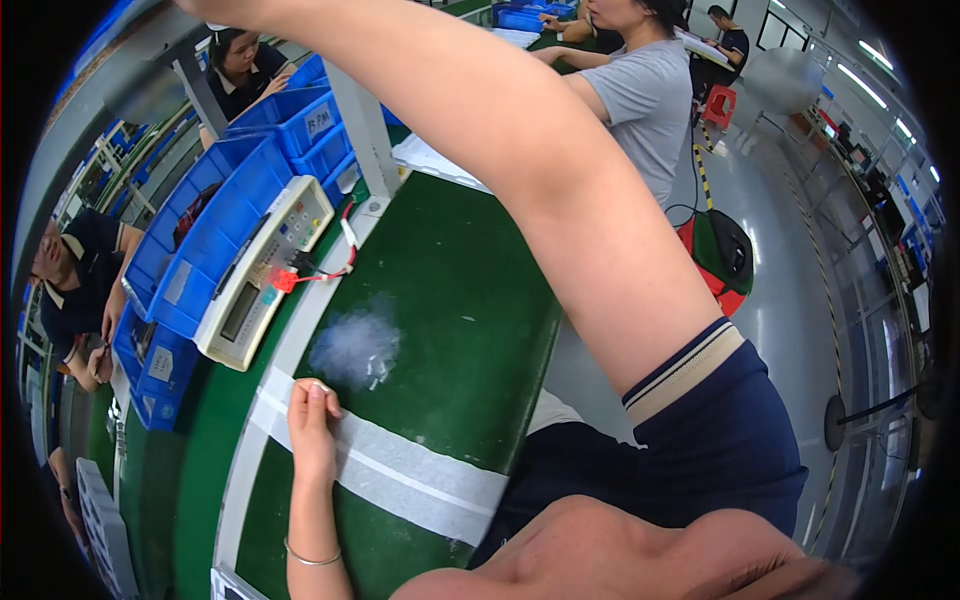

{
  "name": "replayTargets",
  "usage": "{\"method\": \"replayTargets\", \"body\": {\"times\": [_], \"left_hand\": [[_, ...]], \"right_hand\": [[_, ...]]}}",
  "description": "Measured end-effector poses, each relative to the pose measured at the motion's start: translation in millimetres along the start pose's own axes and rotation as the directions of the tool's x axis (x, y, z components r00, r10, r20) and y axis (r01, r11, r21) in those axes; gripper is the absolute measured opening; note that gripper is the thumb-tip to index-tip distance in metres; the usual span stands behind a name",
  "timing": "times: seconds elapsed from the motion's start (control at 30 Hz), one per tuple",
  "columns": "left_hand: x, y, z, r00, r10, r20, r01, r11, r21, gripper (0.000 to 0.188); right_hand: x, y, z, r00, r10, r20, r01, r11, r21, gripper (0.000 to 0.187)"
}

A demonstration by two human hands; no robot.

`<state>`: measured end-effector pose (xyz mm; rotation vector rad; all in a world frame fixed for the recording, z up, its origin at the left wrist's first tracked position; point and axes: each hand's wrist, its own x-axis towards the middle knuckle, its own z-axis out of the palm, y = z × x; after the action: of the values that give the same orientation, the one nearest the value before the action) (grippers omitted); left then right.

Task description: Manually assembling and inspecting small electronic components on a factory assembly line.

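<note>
My left hand has its fingers curled in, resting at the edge of white tape strips stuck across the green bench mat. What its fingers hold, if anything, is too small to make out. A thin bangle circles that wrist. Just beyond the hand lies a hazy, whitish translucent clump, perhaps a clear plastic bag. My right arm stretches up and across to the upper left; only part of my right hand shows at the top edge by a grey metal frame, its fingers cut off.
A cream tester with a small display and red and black leads stands left of the mat, against blue bins. A metal post rises behind. Co-workers sit across and further along the bench. A red stool stands by the aisle.
</note>
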<state>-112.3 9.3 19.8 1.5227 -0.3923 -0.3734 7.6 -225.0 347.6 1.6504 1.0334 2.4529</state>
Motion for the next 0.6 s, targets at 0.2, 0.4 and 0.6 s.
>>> {"method": "replayTargets", "body": {"times": [0.2,0.4,0.6], "left_hand": [[-4,-4,-13,1.0,-0.003,-0.029,0.004,1.0,0.025,0.02],[-5,-6,-13,0.997,0.072,0.008,-0.073,0.984,0.163,0.022],[-6,-7,-8,0.995,0.09,0.052,-0.098,0.981,0.17,0.019]], "right_hand": [[-60,-63,-101,0.937,0.284,0.203,-0.302,0.951,0.063,0.023],[-191,-110,-210,0.663,0.37,0.651,-0.451,0.891,-0.047,0.038],[-236,-111,-263,0.502,0.381,0.776,-0.385,0.902,-0.193,0.035]]}}
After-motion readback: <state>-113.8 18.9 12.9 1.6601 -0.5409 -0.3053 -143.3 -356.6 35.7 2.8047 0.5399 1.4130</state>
